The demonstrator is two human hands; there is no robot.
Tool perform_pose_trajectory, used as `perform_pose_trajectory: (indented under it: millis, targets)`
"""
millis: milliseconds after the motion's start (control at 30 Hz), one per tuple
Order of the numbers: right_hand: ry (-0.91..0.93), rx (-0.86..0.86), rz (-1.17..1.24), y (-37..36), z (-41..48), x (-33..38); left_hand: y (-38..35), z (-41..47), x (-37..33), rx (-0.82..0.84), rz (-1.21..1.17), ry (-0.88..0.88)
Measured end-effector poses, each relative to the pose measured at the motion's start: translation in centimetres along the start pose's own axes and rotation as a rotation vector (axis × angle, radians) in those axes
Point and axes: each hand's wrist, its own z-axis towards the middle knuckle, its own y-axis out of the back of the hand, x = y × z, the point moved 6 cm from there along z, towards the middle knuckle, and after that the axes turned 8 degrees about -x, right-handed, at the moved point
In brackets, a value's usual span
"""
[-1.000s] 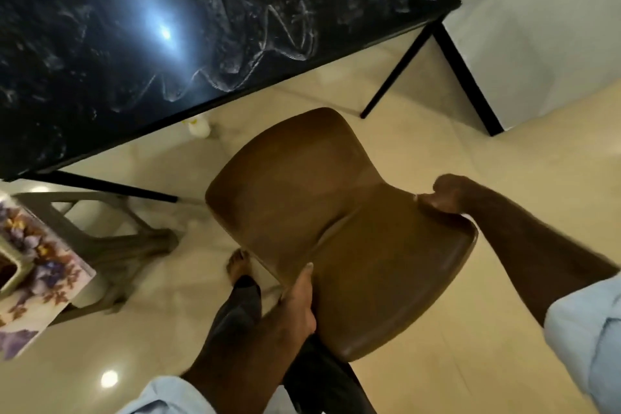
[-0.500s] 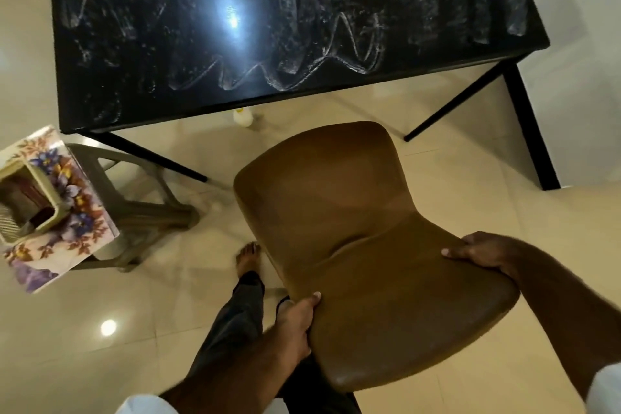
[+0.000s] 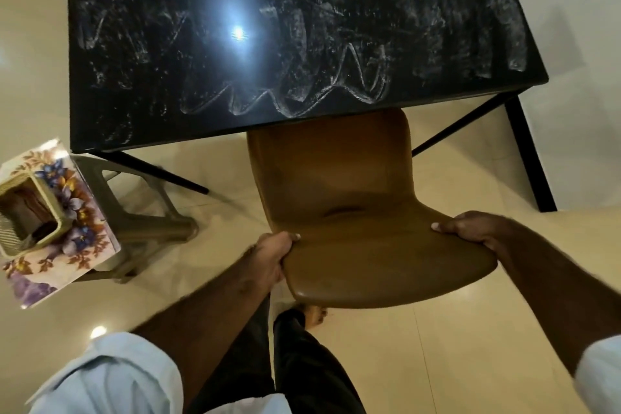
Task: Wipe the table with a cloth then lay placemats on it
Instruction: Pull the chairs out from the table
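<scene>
A black glossy table (image 3: 295, 30) fills the upper part of the view, streaked with pale wipe marks and a bright light reflection. A brown chair (image 3: 353, 198) stands in front of it, its seat's far edge tucked just under the table's near edge. My left hand (image 3: 274, 254) grips the left side of the chair's backrest. My right hand (image 3: 470, 228) grips the right side of it. A floral placemat (image 3: 67, 239) lies on a beige plastic stool (image 3: 148, 212) at the left, with a small beige basket (image 3: 30, 215) on it. No cloth is in view.
The floor is pale glossy tile. The table's black metal legs (image 3: 531, 158) stand at the right, close to a white wall (image 3: 578, 27). My dark trouser legs and a bare foot (image 3: 314, 314) are just behind the chair.
The chair has moved forward toward the table, its seat edge now under the tabletop. Both hands stay on the backrest. The view has shifted so more of the table shows.
</scene>
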Motion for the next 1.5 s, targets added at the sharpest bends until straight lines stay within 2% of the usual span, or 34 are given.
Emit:
perform_pose_trajectory:
  millis: [167, 400, 1000, 1233, 1400, 1500]
  targets:
    - [0.016, 0.001, -0.015, -0.4, 0.8, 2.9, 0.3, 2.0, -2.8, 0.002, 0.062, -0.02]
    - [-0.015, 0.017, -0.004, -2.2, 2.2, 2.9, 0.5, 4.8, -2.2, -0.013, 0.097, 0.009]
    - [-0.062, -0.005, -0.029, -2.1, 0.9, 4.4, 1.1, 5.3, -3.4, 0.01, 0.138, -0.016]
    - [-0.01, -0.082, -0.149, -1.8, -1.1, 6.0, 1.2, 4.1, -3.7, 0.066, 0.094, 0.002]
    - [0.146, -0.218, -0.35, -1.4, -4.9, 7.4, 1.6, 2.3, -4.6, 0.097, 0.167, -0.124]
    - [0.215, -0.26, -0.44, -1.5, -8.8, 8.0, 2.2, -0.6, -5.6, 0.129, 0.278, -0.268]
